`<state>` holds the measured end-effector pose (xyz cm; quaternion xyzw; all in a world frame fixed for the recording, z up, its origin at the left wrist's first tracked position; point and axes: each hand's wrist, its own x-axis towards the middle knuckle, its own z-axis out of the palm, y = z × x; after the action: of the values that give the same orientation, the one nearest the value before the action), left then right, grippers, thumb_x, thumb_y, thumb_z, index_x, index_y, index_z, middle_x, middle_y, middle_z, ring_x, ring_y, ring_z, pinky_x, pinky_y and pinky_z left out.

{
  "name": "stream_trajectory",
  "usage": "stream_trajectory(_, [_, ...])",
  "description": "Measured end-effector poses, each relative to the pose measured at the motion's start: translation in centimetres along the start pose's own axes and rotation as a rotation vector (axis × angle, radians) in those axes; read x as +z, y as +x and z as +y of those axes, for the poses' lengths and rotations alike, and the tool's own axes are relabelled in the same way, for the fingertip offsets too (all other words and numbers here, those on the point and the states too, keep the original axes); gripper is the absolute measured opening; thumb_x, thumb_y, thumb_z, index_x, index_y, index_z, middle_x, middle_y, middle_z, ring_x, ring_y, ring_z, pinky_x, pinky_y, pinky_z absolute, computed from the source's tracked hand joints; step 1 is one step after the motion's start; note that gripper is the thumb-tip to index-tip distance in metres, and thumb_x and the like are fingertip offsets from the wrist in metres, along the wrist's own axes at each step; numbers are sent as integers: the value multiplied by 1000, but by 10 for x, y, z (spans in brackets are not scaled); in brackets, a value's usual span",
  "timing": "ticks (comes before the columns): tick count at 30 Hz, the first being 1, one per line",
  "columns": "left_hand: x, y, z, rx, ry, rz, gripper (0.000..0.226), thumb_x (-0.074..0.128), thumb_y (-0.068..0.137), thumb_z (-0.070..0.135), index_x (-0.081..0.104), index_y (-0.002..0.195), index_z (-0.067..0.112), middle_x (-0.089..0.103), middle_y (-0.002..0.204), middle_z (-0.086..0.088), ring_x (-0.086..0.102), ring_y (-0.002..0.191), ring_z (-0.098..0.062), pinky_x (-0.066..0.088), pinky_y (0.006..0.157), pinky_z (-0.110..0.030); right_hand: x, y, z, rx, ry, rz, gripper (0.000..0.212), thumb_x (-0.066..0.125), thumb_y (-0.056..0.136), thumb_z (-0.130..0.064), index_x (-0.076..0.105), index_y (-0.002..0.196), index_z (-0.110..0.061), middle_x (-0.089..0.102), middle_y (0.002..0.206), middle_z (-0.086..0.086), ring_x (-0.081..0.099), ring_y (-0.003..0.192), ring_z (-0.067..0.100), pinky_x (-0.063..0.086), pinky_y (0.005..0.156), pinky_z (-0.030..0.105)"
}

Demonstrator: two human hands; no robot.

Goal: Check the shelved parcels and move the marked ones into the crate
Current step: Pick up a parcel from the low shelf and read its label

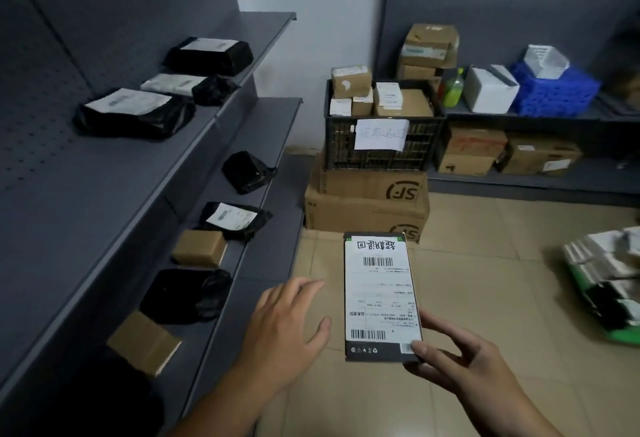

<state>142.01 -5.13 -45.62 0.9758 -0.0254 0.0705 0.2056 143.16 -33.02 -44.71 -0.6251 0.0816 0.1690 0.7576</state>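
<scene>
My right hand grips the near end of a flat black parcel with a white label that bears handwritten marks at its far end. My left hand hovers beside it with the fingers spread and holds nothing. A black crate with a paper note on its front stands ahead on two stacked cardboard boxes and holds several small boxes. On the grey shelves at the left lie black bagged parcels and small brown boxes.
A low shelf along the back right wall carries cardboard boxes, a white box, a blue crate and a green bottle. A heap of wrapped parcels lies on the tiled floor at the right.
</scene>
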Motion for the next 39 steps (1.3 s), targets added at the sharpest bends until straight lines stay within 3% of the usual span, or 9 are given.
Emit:
stream_trajectory(3, [5,54,-4,53,15,-30,55,45,92,56,48,143,35,48,128,22,50,118,-3,34,108,-24,-4,37,-11,-8,39,44,41,82,70,-3,80,110,-14,77,110,16,74,91,40,64,77,37])
stream_trajectory(5, [11,91,-5,75,20,-40,54,46,92,55,49,142,34,49,127,21,50,118,-3,33,107,-24,-7,65,-20,-9,56,69,39,85,72,-2,80,110,-13,77,111,17,74,90,38,64,76,38])
stream_trajectory(9, [31,163,-6,96,18,-73,56,44,91,56,52,141,33,50,128,21,50,120,-3,31,107,-23,-21,126,-41,-19,54,90,69,103,49,-32,79,112,-13,77,111,15,75,93,39,64,77,38])
stream_trajectory(12, [48,222,1,95,18,-87,55,46,90,58,54,139,35,51,127,22,48,119,-2,32,105,-22,-41,181,-55,-26,98,132,38,83,77,2,78,113,-10,77,109,16,74,91,44,64,74,35])
stream_trajectory(14, [59,265,11,102,20,-98,53,50,89,56,56,136,34,52,124,23,49,116,-1,33,103,-22,-58,218,-66,-12,99,160,38,74,81,13,77,112,-8,78,107,16,73,88,45,64,73,35])
stream_trajectory(19, [77,375,37,124,39,-100,52,49,90,57,55,138,37,50,125,26,51,119,0,32,106,-21,-99,304,-117,-20,92,166,39,75,81,11,78,114,-10,77,114,10,75,87,39,64,77,40])
stream_trajectory(28, [93,532,43,104,14,-120,53,42,92,61,52,139,39,47,128,26,49,121,-3,31,107,-21,-139,445,-200,-18,85,202,40,73,83,10,75,118,-10,74,96,33,65,102,57,63,70,28])
stream_trajectory(34, [112,650,25,100,-33,-159,46,45,99,58,44,142,43,39,132,30,39,125,0,29,114,-23,-148,560,-227,-41,73,259,39,75,81,10,76,116,-8,79,106,12,70,102,51,64,73,35])
stream_trajectory(39, [127,761,-5,82,-95,-211,49,45,102,56,37,148,42,37,140,29,36,131,0,29,115,-24,-146,669,-244,-34,50,301,38,74,80,11,76,114,-6,78,106,14,70,104,46,62,81,46])
